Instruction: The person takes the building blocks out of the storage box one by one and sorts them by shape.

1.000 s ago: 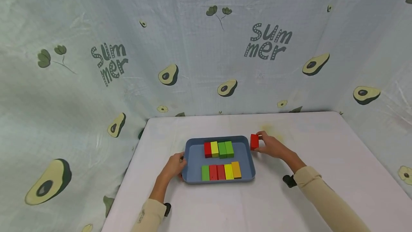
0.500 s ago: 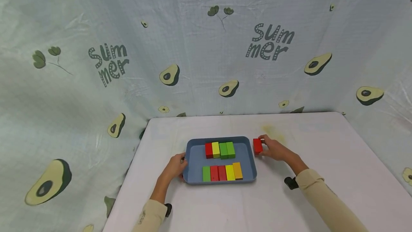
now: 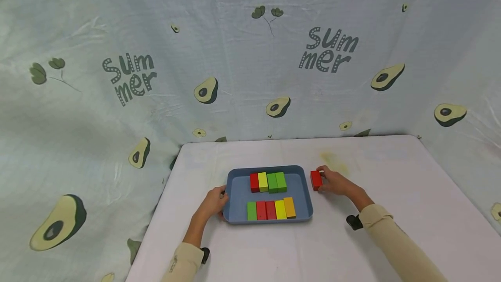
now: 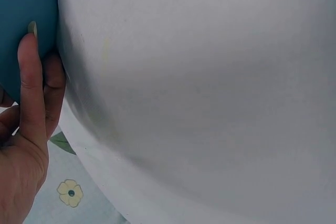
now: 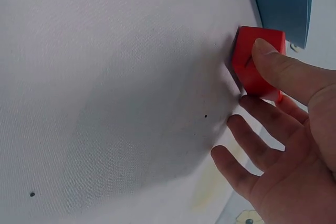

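Note:
A blue-grey tray (image 3: 238,193) lies on the white table, with two rows of coloured blocks inside. My left hand (image 3: 215,200) grips its left edge; in the left wrist view the fingers (image 4: 32,82) lie against the tray's outer wall (image 4: 26,19). My right hand (image 3: 336,182) pinches a red block (image 3: 316,180) just outside the tray's right edge. In the right wrist view, the thumb presses one face of the red block (image 5: 247,51), which sits on or very near the tabletop, while the other fingers spread behind it.
The tray's back row has a red block (image 3: 254,182), a yellow one (image 3: 262,182) and two green (image 3: 276,182). Its front row runs green (image 3: 252,211), two red (image 3: 266,210), yellow (image 3: 280,209) and orange (image 3: 289,207). A printed cloth (image 3: 242,55) hangs behind the table (image 3: 282,251).
My right hand has moved the red block slightly right and toward me, away from the tray's right rim, and lower. My left hand stays on the tray.

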Demonstrator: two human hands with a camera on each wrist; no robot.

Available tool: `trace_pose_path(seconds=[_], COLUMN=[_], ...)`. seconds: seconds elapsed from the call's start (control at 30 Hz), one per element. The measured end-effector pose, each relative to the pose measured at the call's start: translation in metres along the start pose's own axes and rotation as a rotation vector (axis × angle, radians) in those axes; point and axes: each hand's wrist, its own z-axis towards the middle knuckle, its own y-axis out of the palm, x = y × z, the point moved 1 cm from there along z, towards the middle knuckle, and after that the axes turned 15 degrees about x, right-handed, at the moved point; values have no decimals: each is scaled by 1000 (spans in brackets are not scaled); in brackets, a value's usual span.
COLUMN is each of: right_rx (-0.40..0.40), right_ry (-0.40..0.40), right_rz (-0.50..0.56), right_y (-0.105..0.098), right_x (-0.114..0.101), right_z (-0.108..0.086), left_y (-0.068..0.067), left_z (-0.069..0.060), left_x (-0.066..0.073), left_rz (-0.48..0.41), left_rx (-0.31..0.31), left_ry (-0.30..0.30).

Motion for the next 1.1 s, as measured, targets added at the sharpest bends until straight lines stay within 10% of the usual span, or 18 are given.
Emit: trace_pose_path(seconds=[0.6, 1.1], right_rx=[-15, 14], right_ry=[11, -10], right_rz=[-39, -148], right_y=[12, 5], right_x=[7, 3], right_z=[-11, 2], left_y=[11, 2], left_z=[-15, -3], left_x=[-7, 0], left_rz=[-22, -38], left_rx=[-10, -30], left_ry=[-22, -74])
